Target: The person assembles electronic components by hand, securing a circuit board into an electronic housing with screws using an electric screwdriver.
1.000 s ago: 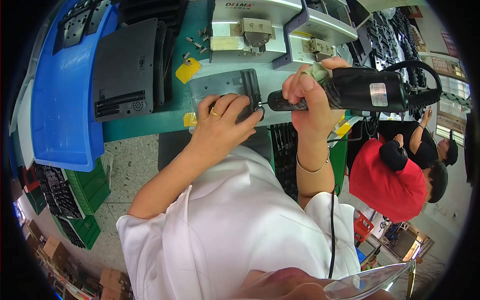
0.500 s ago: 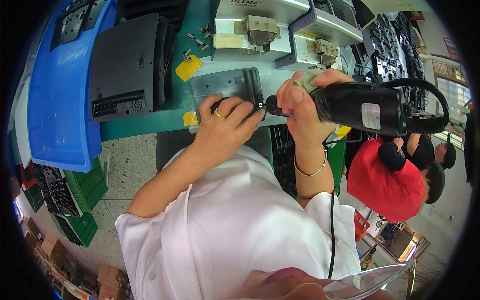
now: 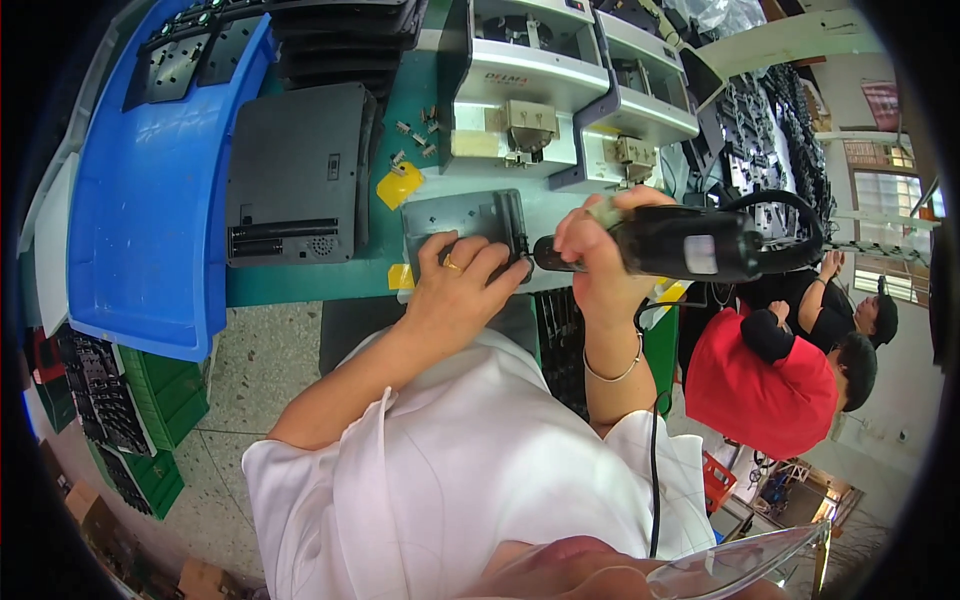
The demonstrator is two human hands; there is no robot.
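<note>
Right hand (image 3: 606, 272) grasping black power tool (image 3: 660, 243), tip blurred; left hand (image 3: 456, 303) covering part of dark panel (image 3: 458, 215), grip: cannot tell.

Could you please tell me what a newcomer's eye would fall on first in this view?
Probably the bulky black tool in the right hand, front and centre, its nose toward the right edge of the grey casing under the left hand. Next might come the big blue tray at the left, then the co-worker in red at the right.
</note>
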